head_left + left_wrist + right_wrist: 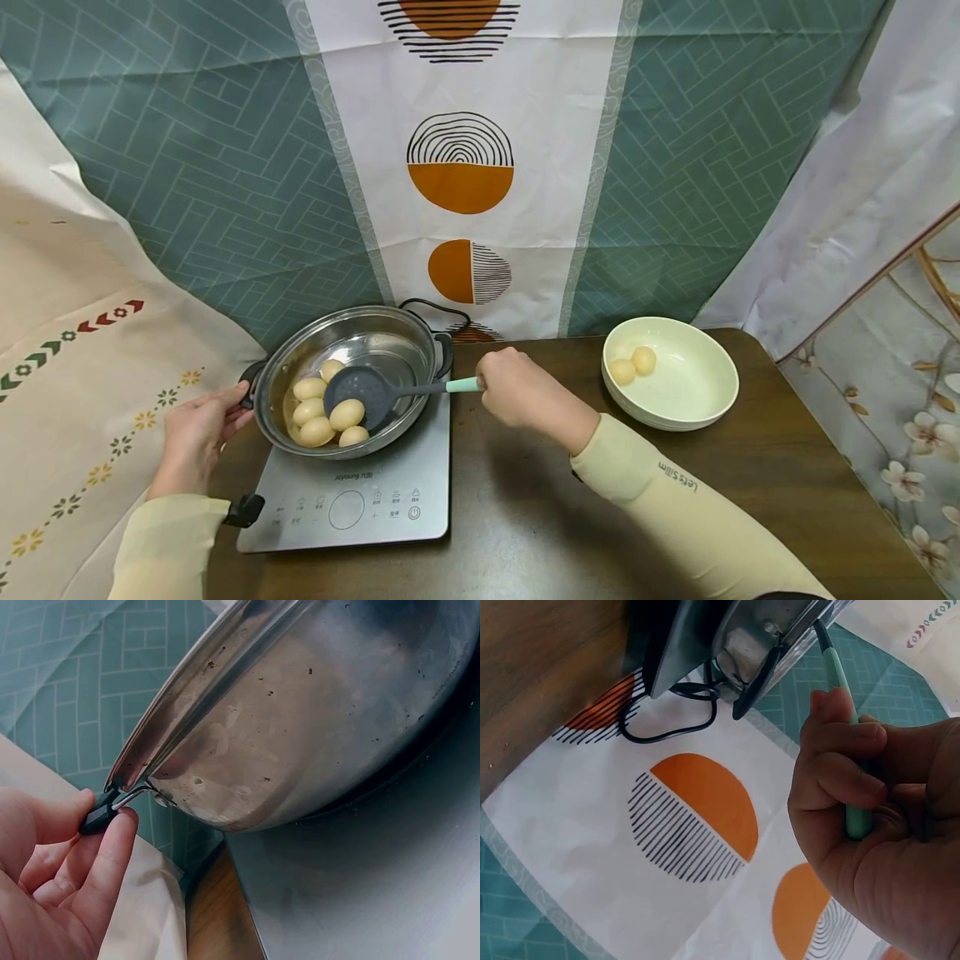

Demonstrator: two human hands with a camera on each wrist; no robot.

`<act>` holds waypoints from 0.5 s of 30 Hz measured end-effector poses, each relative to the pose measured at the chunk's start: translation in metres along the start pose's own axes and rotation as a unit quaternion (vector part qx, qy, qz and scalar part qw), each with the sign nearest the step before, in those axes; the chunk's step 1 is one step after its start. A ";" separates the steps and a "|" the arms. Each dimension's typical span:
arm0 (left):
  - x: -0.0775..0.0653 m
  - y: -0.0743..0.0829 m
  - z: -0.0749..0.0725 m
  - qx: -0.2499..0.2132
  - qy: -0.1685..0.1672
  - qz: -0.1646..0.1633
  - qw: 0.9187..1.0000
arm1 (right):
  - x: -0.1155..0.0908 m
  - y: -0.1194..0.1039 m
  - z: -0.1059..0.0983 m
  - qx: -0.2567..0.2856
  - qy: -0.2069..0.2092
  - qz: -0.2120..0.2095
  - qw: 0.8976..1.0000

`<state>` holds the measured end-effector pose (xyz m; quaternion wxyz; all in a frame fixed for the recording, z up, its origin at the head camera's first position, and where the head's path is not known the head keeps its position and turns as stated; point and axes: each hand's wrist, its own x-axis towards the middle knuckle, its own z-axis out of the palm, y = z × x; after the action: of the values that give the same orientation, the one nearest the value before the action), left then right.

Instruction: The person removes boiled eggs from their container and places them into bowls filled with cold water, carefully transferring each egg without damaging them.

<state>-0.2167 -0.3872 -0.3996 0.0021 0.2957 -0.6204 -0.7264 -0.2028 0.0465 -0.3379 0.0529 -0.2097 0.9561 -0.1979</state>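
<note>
My left hand (197, 433) grips the black side handle (101, 812) of a steel pan (390, 321), thumb above and fingers below. The pan sits over an induction cooktop (405, 508). My right hand (517, 387) is wrapped round the mint-green handle (840, 675) of a dark grey skimmer (358, 390). The skimmer's head is inside the pan, with a pale yellow egg-shaped ball (347, 414) at its near edge. Several more such balls (308, 411) are bunched at the pan's left side, beside and below the skimmer.
A pale cream bowl (697, 392) with two yellow balls (643, 360) stands on the brown wooden table (510, 500) to the right. A black cord (664, 736) runs behind the pan. A patterned cloth (540, 192) hangs along the back.
</note>
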 end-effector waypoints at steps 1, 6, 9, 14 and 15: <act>0.000 0.000 0.000 -0.001 -0.001 0.001 1.000 | 0.001 0.001 0.000 0.007 -0.003 0.004 1.000; -0.001 -0.001 -0.001 -0.003 -0.003 0.003 1.000 | 0.004 0.006 0.003 0.037 -0.020 0.018 0.999; -0.001 -0.001 -0.001 0.001 0.000 0.003 1.000 | 0.006 0.010 0.004 0.059 -0.031 0.029 0.997; -0.002 0.000 0.000 0.009 0.002 0.004 1.000 | 0.007 0.013 0.004 0.084 -0.038 0.044 0.995; -0.002 0.000 0.000 0.010 0.002 0.004 1.000 | 0.007 0.013 0.003 0.086 -0.037 0.046 0.995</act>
<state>-0.2153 -0.3867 -0.3993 0.0037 0.2944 -0.6286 -0.7198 -0.2135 0.0536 -0.3460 0.1152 -0.1677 0.9416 -0.2684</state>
